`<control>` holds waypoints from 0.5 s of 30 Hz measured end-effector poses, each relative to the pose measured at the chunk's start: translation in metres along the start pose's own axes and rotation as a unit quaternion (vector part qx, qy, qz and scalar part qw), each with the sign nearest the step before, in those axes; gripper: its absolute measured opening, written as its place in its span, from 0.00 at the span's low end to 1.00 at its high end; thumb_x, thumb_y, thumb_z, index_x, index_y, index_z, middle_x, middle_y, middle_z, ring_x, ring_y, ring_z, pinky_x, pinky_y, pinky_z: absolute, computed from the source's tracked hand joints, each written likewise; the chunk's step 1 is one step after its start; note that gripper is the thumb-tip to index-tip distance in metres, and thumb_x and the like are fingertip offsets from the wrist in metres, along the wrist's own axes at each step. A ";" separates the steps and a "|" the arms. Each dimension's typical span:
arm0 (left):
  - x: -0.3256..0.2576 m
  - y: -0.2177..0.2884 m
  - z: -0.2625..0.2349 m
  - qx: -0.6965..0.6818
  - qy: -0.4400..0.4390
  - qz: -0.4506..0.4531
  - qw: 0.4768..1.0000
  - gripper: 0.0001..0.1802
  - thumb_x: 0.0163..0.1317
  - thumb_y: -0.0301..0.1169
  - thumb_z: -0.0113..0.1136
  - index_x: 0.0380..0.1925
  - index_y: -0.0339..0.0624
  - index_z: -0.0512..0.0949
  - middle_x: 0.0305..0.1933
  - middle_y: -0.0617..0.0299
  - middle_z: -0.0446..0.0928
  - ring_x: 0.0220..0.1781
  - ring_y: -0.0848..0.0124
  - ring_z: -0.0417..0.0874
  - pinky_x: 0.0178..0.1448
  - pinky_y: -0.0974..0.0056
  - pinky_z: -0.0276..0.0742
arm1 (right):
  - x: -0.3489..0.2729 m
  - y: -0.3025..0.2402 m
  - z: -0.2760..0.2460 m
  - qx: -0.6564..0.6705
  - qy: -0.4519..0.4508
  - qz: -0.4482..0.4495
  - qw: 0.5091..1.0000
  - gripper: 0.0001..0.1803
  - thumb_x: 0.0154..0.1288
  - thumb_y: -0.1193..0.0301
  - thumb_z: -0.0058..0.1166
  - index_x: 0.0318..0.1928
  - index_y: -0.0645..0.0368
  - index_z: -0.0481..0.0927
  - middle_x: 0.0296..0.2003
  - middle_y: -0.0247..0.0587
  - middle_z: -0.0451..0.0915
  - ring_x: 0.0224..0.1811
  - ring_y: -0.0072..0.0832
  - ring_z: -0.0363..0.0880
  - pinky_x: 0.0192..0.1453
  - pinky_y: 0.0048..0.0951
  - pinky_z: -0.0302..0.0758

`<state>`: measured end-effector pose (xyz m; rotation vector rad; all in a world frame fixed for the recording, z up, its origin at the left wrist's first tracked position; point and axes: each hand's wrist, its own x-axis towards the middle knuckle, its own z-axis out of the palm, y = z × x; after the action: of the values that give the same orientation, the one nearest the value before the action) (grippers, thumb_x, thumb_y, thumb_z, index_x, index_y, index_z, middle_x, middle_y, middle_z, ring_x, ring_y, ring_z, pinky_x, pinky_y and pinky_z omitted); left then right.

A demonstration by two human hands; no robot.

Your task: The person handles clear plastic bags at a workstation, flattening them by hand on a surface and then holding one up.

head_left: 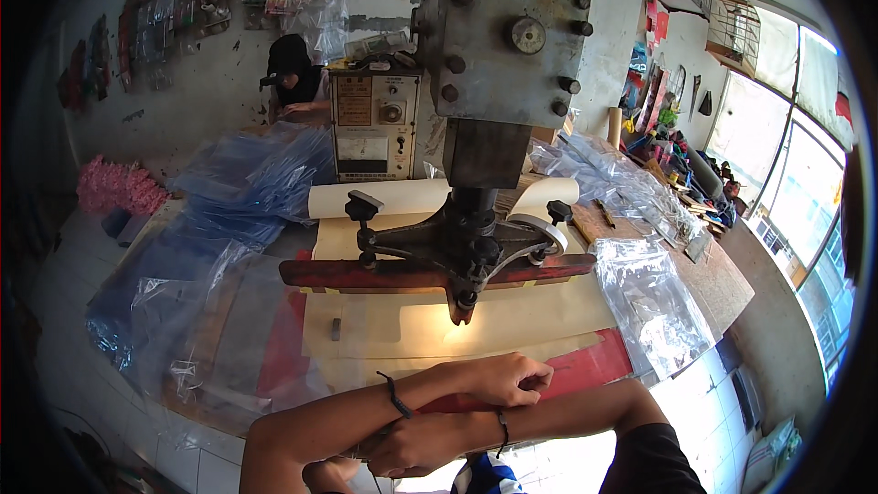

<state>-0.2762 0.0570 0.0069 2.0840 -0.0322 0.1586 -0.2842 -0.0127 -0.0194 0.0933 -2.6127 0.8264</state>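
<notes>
Press stood over the middle of the counter, red bar set crosswise at its foot. Cream sheet lay flat under it, with a bright patch near the press's front prong. Red sheet showed along the near edge, partly covered by the cream one and the arms.

Operator's forearms were crossed at that edge. Left hand reached to the right, fingers curled in a loose fist, over the red sheet; couldn't tell if it touched. Right hand pointed left, just on the body side of the left forearm, knuckles bent; undersides hidden, so couldn't tell if it gripped anything. Dark band on each wrist.

Small grey block sat on the cream sheet, left of the bright patch. Cream roll lay behind the bar, control box behind that. Blue film was heaped left, clear bags flat on the right. Co-worker was at the far side, beside the box, head bent down.
</notes>
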 end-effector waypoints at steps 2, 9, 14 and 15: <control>0.000 -0.004 0.001 -0.002 0.007 0.006 1.000 0.10 0.63 0.33 0.59 0.33 0.39 0.71 0.24 0.63 0.72 0.28 0.70 0.72 0.37 0.61 0.69 | 0.000 0.001 0.001 0.002 0.000 -0.002 1.000 0.06 0.59 0.77 0.56 0.31 0.62 0.71 0.25 0.45 0.74 0.28 0.43 0.77 0.30 0.44 0.72; -0.001 -0.002 0.000 0.008 0.003 -0.006 1.000 0.11 0.65 0.35 0.60 0.34 0.39 0.72 0.25 0.62 0.74 0.29 0.70 0.74 0.38 0.60 0.70 | 0.002 0.000 -0.001 0.004 0.002 -0.006 1.000 0.06 0.58 0.77 0.56 0.29 0.62 0.71 0.25 0.44 0.74 0.29 0.42 0.77 0.31 0.43 0.72; 0.000 -0.002 0.000 0.007 0.004 0.001 1.000 0.12 0.65 0.36 0.59 0.34 0.39 0.72 0.25 0.62 0.74 0.29 0.69 0.74 0.38 0.60 0.70 | 0.000 0.000 0.001 -0.001 -0.012 0.008 1.000 0.07 0.58 0.78 0.56 0.28 0.62 0.70 0.25 0.44 0.73 0.30 0.42 0.76 0.33 0.42 0.71; -0.001 -0.002 0.000 0.006 0.003 -0.002 1.000 0.12 0.65 0.36 0.59 0.35 0.39 0.72 0.25 0.62 0.74 0.29 0.69 0.74 0.38 0.60 0.70 | 0.000 -0.001 0.000 -0.002 -0.016 0.010 1.000 0.08 0.58 0.78 0.56 0.28 0.62 0.70 0.25 0.44 0.73 0.30 0.42 0.76 0.33 0.43 0.71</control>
<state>-0.2768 0.0579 0.0055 2.0946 -0.0241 0.1636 -0.2842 -0.0132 -0.0184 0.0808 -2.6496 0.8338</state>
